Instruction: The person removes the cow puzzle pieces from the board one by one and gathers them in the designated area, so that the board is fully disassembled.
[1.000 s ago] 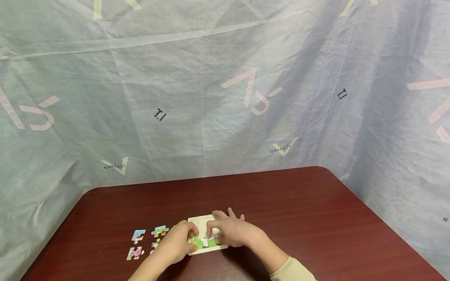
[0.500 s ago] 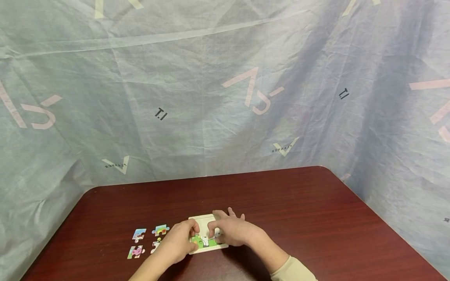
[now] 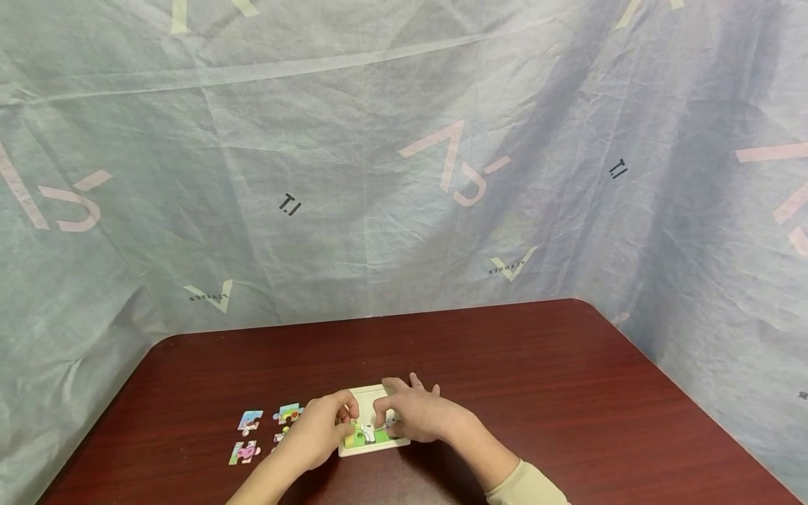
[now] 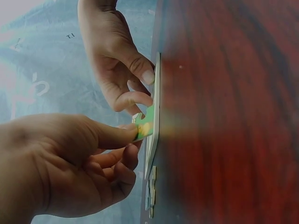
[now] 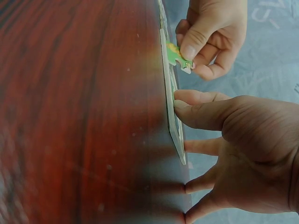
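Observation:
In the head view a shallow pale wooden puzzle tray (image 3: 364,397) lies on the table, its near part filled with green and white picture pieces (image 3: 369,436). My left hand (image 3: 318,433) is at the tray's left side. Its thumb and fingers pinch a green and yellow jigsaw piece (image 4: 145,125), which stands tilted up from the tray in both wrist views. My right hand (image 3: 421,415) spreads over the tray's right side. Thumb and bent index finger touch the tray's top in the right wrist view, while the other fingers (image 5: 201,183) reach past its edge toward the table.
Several loose jigsaw pieces lie left of the tray, among them a pink one (image 3: 244,453), a blue one (image 3: 250,421) and a yellow one (image 3: 288,414). My left hand partly covers another. Grey printed cloth (image 3: 379,210) hangs behind the dark red table (image 3: 536,365).
My left hand has lifted the left end of the green and yellow piece, which lay flat in the tray before. The right hand stays in the same place.

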`<action>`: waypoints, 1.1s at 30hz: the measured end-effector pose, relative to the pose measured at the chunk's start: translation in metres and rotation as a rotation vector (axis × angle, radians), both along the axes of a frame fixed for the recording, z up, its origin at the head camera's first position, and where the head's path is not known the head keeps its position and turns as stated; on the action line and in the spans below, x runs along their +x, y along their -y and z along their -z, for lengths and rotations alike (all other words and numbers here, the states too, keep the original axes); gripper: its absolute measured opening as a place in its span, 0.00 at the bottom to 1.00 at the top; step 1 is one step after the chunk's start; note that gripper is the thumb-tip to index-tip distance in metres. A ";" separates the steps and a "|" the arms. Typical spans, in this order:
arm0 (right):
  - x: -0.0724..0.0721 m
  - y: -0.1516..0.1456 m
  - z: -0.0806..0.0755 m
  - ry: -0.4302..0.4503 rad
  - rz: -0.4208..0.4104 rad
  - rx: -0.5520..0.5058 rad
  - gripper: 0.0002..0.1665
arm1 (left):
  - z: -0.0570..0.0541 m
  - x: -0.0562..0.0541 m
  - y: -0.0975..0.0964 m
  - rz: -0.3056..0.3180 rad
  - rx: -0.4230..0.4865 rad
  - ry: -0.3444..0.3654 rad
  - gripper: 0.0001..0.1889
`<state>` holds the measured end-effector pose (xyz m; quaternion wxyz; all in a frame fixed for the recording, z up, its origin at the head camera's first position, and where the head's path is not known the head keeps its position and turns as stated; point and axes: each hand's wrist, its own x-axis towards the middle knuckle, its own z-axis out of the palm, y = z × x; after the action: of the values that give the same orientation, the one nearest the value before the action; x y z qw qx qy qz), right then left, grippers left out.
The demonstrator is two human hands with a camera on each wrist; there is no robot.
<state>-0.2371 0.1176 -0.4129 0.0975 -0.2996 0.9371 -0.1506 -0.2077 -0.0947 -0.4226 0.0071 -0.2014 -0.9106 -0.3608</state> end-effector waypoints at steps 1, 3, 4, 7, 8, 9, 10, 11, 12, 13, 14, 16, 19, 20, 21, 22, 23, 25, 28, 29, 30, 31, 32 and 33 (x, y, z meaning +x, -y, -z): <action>0.000 0.000 0.000 -0.001 0.000 0.000 0.12 | 0.000 0.000 0.000 0.002 0.007 0.005 0.12; 0.000 0.000 0.000 -0.002 -0.001 -0.001 0.12 | 0.001 -0.001 0.001 0.005 0.018 0.013 0.11; 0.000 0.000 0.000 -0.002 -0.002 -0.001 0.12 | 0.001 -0.001 0.001 0.005 0.026 0.021 0.11; 0.000 0.000 0.000 -0.011 -0.003 -0.001 0.11 | 0.000 -0.001 0.002 0.000 0.038 0.036 0.11; 0.000 0.000 0.000 -0.014 -0.003 -0.001 0.11 | -0.001 -0.001 0.002 -0.002 0.040 0.039 0.11; 0.000 -0.001 0.000 -0.017 -0.003 -0.001 0.11 | -0.002 -0.001 0.003 -0.007 0.041 0.043 0.11; 0.000 -0.001 0.000 -0.017 -0.003 -0.002 0.11 | -0.002 -0.002 0.003 -0.010 0.043 0.049 0.11; 0.000 -0.001 -0.001 -0.017 -0.003 -0.003 0.11 | -0.003 -0.002 0.004 -0.013 0.043 0.056 0.10; 0.000 -0.001 -0.001 -0.017 -0.004 -0.004 0.11 | -0.004 -0.002 0.004 -0.014 0.045 0.066 0.10; 0.000 -0.001 -0.001 -0.015 -0.005 -0.006 0.11 | -0.005 -0.002 0.005 -0.015 0.047 0.074 0.10; 0.000 -0.001 -0.001 -0.009 -0.006 -0.008 0.11 | -0.006 -0.002 0.006 -0.014 0.046 0.084 0.10; 0.000 -0.001 -0.001 0.001 -0.008 -0.009 0.11 | -0.007 -0.002 0.008 -0.011 0.053 0.106 0.10; 0.000 -0.001 -0.001 0.016 -0.005 -0.005 0.11 | -0.007 -0.002 0.012 -0.004 0.069 0.109 0.10; 0.000 -0.001 -0.002 0.021 -0.004 -0.003 0.11 | -0.007 -0.002 0.013 -0.005 0.071 0.107 0.09; 0.000 -0.001 -0.002 0.022 -0.004 -0.001 0.11 | -0.007 -0.002 0.014 -0.005 0.079 0.106 0.09; 0.000 -0.001 -0.001 0.025 -0.003 0.000 0.11 | -0.008 -0.002 0.015 -0.002 0.086 0.103 0.09; -0.001 0.000 -0.001 0.025 -0.003 -0.001 0.11 | -0.008 -0.002 0.017 0.002 0.098 0.103 0.09; -0.001 -0.001 0.000 0.026 -0.007 -0.008 0.11 | -0.009 -0.001 0.019 0.003 0.104 0.104 0.08; -0.002 -0.001 0.001 0.029 -0.016 -0.016 0.10 | -0.010 -0.001 0.023 0.012 0.108 0.116 0.08; -0.002 -0.001 0.001 0.029 -0.017 -0.018 0.10 | -0.009 -0.001 0.025 0.013 0.106 0.122 0.08; -0.001 -0.002 0.001 0.029 -0.018 -0.020 0.10 | -0.009 -0.001 0.026 0.013 0.103 0.126 0.07; -0.001 -0.002 0.001 0.030 -0.017 -0.019 0.10 | -0.009 -0.001 0.028 0.013 0.099 0.132 0.07; -0.001 -0.002 0.001 0.029 -0.017 -0.018 0.10 | -0.009 -0.001 0.029 0.015 0.099 0.136 0.07; -0.001 -0.002 0.001 0.026 -0.016 -0.016 0.11 | -0.008 -0.002 0.031 0.018 0.100 0.137 0.07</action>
<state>-0.2381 0.1195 -0.4139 0.1083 -0.3057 0.9321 -0.1614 -0.2095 -0.1260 -0.4147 -0.0484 -0.1837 -0.8879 -0.4189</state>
